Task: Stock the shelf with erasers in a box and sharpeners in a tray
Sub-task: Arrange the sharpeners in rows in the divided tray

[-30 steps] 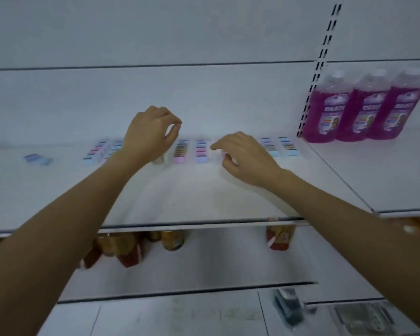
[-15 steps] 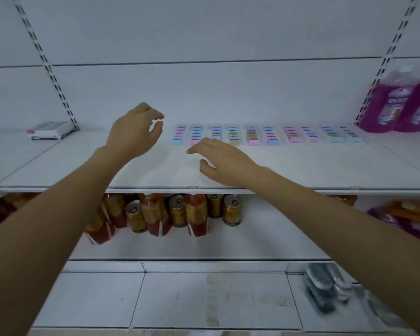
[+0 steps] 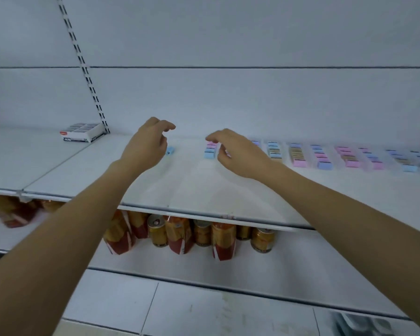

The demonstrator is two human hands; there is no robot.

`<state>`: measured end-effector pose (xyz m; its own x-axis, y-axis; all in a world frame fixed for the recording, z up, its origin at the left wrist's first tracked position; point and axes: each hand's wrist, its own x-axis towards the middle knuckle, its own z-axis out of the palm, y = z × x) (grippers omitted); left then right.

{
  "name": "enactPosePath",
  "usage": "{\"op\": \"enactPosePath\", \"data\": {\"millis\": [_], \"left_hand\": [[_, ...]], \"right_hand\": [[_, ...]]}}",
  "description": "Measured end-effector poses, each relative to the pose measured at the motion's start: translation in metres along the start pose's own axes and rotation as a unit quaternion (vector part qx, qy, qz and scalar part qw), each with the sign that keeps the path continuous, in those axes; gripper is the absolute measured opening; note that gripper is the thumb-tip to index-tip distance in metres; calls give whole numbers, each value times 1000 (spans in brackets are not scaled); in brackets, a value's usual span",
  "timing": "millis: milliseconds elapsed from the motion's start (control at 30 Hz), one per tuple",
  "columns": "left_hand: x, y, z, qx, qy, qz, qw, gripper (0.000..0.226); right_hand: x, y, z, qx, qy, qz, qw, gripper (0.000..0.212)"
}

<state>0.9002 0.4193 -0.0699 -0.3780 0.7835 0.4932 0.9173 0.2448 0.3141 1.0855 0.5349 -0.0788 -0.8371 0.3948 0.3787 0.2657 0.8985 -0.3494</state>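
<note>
My left hand hovers over the white shelf, fingers loosely curled round nothing, with one loose blue sharpener lying just beside it. My right hand hangs slack and empty over the leftmost of the clear sharpener trays lined along the back. Far left sits the white eraser box, with a red logo and print that looks like "4B". The labels on the gold cans below are too blurred to read.

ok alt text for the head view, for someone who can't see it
Left hand and right hand hover, fingers loosely curled, over a white shelf at the left end of rows of small pastel blocks. A lone blue block lies by the left hand; a small box sits further left, cans below.
</note>
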Motion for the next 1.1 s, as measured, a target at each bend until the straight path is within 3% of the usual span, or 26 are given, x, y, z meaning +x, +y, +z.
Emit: {"op": "enactPosePath", "data": {"millis": [267, 533, 700, 833, 933, 1100], "left_hand": [[26, -50, 16, 12, -92, -48, 995, 32], [64, -106, 35, 33, -220, -9, 975, 35], [69, -131, 32, -55, -206, 54, 976, 26], [70, -145, 34, -107, -215, 65, 969, 31], [66, -155, 41, -139, -185, 96, 968, 31], [58, -164, 45, -211, -122, 117, 963, 21]], "right_hand": [[46, 9, 27, -55, -26, 51, 997, 40], [83, -12, 58, -114, -36, 52, 991, 30], [113, -41, 96, -145, -45, 148, 977, 40], [126, -53, 118, -124, 14, 221, 967, 28], [127, -53, 129, -48, 49, 213, 975, 18], [122, -52, 137, 28, 132, 159, 978, 40]]}}
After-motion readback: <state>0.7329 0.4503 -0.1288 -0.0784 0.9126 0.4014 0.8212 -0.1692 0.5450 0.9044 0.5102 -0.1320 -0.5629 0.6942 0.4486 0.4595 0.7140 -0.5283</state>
